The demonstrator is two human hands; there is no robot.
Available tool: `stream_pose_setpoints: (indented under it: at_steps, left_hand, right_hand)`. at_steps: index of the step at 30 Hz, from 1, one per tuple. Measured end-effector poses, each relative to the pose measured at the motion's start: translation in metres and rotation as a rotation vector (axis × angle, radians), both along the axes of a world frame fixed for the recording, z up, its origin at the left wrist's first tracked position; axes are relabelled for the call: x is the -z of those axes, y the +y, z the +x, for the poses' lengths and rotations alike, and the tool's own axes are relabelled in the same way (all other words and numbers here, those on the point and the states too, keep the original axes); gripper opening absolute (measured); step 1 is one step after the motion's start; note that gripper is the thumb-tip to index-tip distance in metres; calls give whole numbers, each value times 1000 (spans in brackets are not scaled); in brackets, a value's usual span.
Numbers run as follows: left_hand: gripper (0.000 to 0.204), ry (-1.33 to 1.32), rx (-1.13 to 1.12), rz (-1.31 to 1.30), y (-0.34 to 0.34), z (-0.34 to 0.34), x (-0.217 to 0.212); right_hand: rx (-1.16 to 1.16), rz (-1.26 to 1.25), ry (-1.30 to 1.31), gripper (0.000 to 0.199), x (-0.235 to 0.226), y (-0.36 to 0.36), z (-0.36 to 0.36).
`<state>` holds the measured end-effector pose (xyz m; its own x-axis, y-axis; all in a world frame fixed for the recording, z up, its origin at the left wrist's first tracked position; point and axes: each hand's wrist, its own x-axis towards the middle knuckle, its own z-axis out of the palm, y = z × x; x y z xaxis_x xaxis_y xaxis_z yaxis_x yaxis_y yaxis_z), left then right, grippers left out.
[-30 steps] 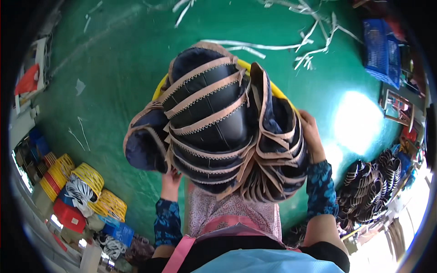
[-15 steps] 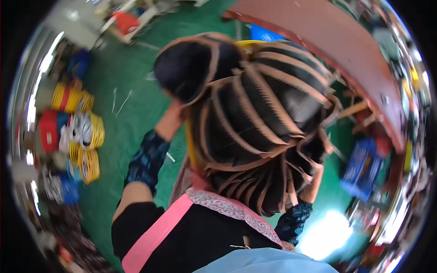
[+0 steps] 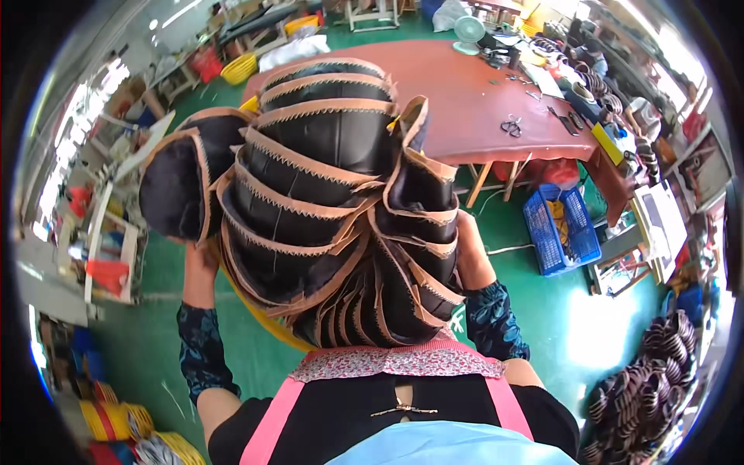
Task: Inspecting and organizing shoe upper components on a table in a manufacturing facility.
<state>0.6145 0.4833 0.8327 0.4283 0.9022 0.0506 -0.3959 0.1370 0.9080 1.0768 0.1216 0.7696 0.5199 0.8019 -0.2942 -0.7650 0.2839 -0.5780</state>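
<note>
1. The long reddish-brown work table (image 3: 465, 108) lies ahead of the load. Its top is smooth and matte, and small black-handled scissors (image 3: 510, 125) lie on it.
2. The tall heap of black leather-like shoe uppers with tan zigzag-cut edging (image 3: 325, 209) sits between both hands at chest height, in a yellow round plastic basket (image 3: 267, 329) of which only a rim sliver shows. The pieces are curved, glossy and nested in overlapping rows.
3. The blue slotted plastic crate (image 3: 562, 232) stands on the green floor under the table's near corner.
4. The left hand (image 3: 200, 267) is curled around the load's left underside; the fingers are hidden.
5. The right hand (image 3: 469, 256) presses the right flank; the closure cannot be determined.
6. Risk: the heap overhangs the basket and blocks the forward view. Any tilt could spill the slick outer pieces, probably leftward, where one bulges out.
</note>
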Motion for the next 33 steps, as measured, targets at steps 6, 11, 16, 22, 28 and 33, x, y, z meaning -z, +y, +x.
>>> stream_pose_setpoints:
  at_steps: [6,11,16,22,28,33]
  left_hand:
    - [53,-74,-187,4,7,-45,51]
    - [53,-73,-316,191,21,-116,60]
    - [46,-29,-379,348,41,-138,50]
    - [47,11,-460,314,47,-164,44]
    - [52,2,-434,369,21,-171,71]
    - [56,60,-477,532,-7,-161,79]
  right_hand:
    - [-244,345,-318,48,105,65,17]
    - [-314,272,-233,53,145,136,-14]
    - [-243,392,-295,32,200,192,-39]
    - [-105,522,-346,58,234,206,-97]
    - [-246,241,-247,46,212,186,-125]
    - [-251,367,-335,52,278,175,-136]
